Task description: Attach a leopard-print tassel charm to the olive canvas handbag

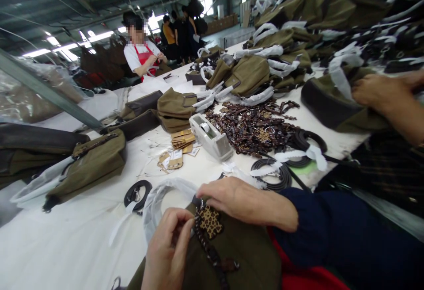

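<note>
An olive canvas bag (245, 254) lies against me at the near table edge. On it sits a leopard-print charm (210, 220) on a dark braided strap (208, 248). My left hand (167, 250) pinches the strap's upper end beside the charm. My right hand (236, 199) rests on the bag's top edge, its fingertips touching the strap's clasp just above the charm. The bag's handle, wrapped in white foam (159, 195), curves out to the left.
A white table (66, 246) carries a tape dispenser (212, 137), card tags (177, 150), a heap of brown charms (255, 128), coiled black straps (281, 173) and many olive bags (247, 75). Another person's hand (377, 93) holds a bag at right. A worker (142, 58) stands at the far end.
</note>
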Demonstrator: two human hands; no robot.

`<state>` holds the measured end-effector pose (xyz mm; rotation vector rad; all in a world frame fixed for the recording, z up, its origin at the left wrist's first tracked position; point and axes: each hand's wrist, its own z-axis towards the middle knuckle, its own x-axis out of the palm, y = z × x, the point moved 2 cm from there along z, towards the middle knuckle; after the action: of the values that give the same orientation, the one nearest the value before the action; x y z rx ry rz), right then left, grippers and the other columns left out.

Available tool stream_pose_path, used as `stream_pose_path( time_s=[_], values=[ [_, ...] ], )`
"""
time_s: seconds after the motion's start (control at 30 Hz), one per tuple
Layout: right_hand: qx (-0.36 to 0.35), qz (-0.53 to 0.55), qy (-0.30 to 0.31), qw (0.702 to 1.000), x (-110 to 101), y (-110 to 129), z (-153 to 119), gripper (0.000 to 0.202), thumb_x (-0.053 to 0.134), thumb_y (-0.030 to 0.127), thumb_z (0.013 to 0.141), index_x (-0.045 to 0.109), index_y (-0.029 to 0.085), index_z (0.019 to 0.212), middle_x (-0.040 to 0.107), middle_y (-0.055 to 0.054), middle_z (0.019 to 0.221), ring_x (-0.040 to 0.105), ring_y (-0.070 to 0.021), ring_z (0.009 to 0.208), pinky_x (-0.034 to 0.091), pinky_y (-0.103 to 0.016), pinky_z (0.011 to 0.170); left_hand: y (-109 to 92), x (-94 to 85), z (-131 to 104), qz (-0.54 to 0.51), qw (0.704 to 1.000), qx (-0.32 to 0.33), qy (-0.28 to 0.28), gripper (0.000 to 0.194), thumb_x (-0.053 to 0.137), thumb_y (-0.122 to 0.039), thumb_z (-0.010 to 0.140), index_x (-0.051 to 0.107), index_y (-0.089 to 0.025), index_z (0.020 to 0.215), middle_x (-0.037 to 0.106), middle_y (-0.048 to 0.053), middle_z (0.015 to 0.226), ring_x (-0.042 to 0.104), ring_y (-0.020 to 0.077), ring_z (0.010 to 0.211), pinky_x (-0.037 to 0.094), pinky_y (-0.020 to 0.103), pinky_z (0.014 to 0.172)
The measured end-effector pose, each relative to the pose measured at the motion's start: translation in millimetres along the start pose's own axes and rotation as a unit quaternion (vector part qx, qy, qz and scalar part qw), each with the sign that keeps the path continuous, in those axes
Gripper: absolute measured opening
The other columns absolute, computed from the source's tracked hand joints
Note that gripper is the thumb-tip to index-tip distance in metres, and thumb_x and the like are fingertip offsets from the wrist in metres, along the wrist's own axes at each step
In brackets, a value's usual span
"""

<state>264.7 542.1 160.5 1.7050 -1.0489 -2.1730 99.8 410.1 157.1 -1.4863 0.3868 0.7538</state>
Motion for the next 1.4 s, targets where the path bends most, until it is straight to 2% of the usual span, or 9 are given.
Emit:
stream_pose_path(
  time_s=[0.13,0.27,0.4,0.53,0.73,0.9,1.03,1.17,1.4],
  values=[
    [-0.025,0.215,0.035,0.976,12.3,-2.5,2.4,0.018,0.059,0.020,0.093,0.070,0.017,0.107,0.071,-0.003,0.097,0.063,-0.0137,0.086,0.045,-0.021,0.077,-5.2,-0.8,0.1,-0.029,0.999,-0.020,-0.006,0.016,0.056,-0.037,0.091,0.062,-0.023,0.085,0.061,-0.001,0.077,0.056,0.0161,0.068,0.045,0.024,0.061],
    [0.007,0.289,0.052,0.956,22.4,-12.2,1.8,0.013,0.062,0.023,0.089,0.070,0.014,0.092,0.068,-0.001,0.086,0.058,-0.0114,0.075,0.042,-0.019,0.067,4.8,5.3,-0.7,-0.057,0.996,-0.067,-0.005,0.022,0.056,-0.044,0.090,0.061,-0.023,0.086,0.060,-0.001,0.075,0.055,0.0169,0.066,0.044,0.026,0.060],
    [-0.005,0.239,0.032,0.970,22.1,-13.0,0.5,0.009,0.059,0.021,0.089,0.065,0.015,0.087,0.062,0.001,0.080,0.052,-0.0099,0.070,0.038,-0.019,0.064,23.5,19.3,-1.6,-0.002,0.990,-0.142,0.012,0.034,0.057,-0.054,0.086,0.060,-0.023,0.098,0.063,0.001,0.078,0.055,0.0190,0.064,0.042,0.029,0.061],
    [-0.029,0.124,0.011,0.992,22.0,-10.0,-0.1,0.010,0.058,0.020,0.088,0.060,0.015,0.079,0.059,0.001,0.079,0.048,-0.0105,0.071,0.034,-0.021,0.065,35.1,29.0,-1.1,0.064,0.985,-0.153,0.055,0.032,0.057,-0.054,0.085,0.057,-0.022,0.082,0.056,-0.002,0.066,0.050,0.0179,0.059,0.036,0.028,0.057],
    [-0.035,0.073,0.033,0.996,22.4,-6.9,3.6,0.009,0.058,0.019,0.086,0.058,0.016,0.077,0.056,0.001,0.076,0.046,-0.0108,0.068,0.032,-0.022,0.063,27.1,27.3,2.4,0.048,0.986,-0.150,0.062,0.031,0.062,-0.050,0.081,0.061,-0.021,0.092,0.062,0.000,0.075,0.052,0.0169,0.060,0.036,0.026,0.057],
    [-0.048,0.081,0.021,0.995,25.6,-4.8,8.8,0.010,0.057,0.022,0.091,0.062,0.016,0.084,0.059,-0.001,0.083,0.050,-0.0120,0.076,0.036,-0.021,0.068,24.5,25.9,6.3,0.032,0.986,-0.140,0.082,0.021,0.061,-0.041,0.081,0.059,-0.021,0.081,0.057,-0.002,0.067,0.050,0.0167,0.061,0.034,0.026,0.057],
    [-0.057,0.039,0.039,0.997,27.6,-5.7,7.7,0.011,0.057,0.023,0.090,0.061,0.017,0.082,0.058,-0.001,0.082,0.048,-0.0128,0.074,0.035,-0.023,0.068,29.1,21.4,3.3,-0.086,0.976,-0.174,0.099,0.023,0.061,-0.041,0.083,0.056,-0.019,0.084,0.052,-0.004,0.063,0.045,0.0134,0.060,0.032,0.023,0.057],
    [-0.061,0.049,0.062,0.995,24.1,-7.2,3.3,0.012,0.056,0.022,0.089,0.058,0.016,0.079,0.057,-0.001,0.080,0.046,-0.0122,0.071,0.034,-0.023,0.065,31.9,17.0,-4.3,-0.262,0.930,-0.235,0.105,0.032,0.068,-0.045,0.081,0.056,-0.016,0.089,0.051,-0.007,0.058,0.039,0.0073,0.052,0.024,0.019,0.051],
    [-0.053,0.037,0.092,0.994,17.2,0.0,5.5,0.016,0.055,0.023,0.090,0.060,0.016,0.077,0.060,-0.002,0.078,0.047,-0.0122,0.069,0.033,-0.023,0.063,35.6,17.1,-6.9,-0.303,0.912,-0.268,0.065,0.037,0.076,-0.044,0.075,0.059,-0.015,0.088,0.054,-0.006,0.055,0.039,0.0040,0.046,0.023,0.015,0.047]
  ],
)
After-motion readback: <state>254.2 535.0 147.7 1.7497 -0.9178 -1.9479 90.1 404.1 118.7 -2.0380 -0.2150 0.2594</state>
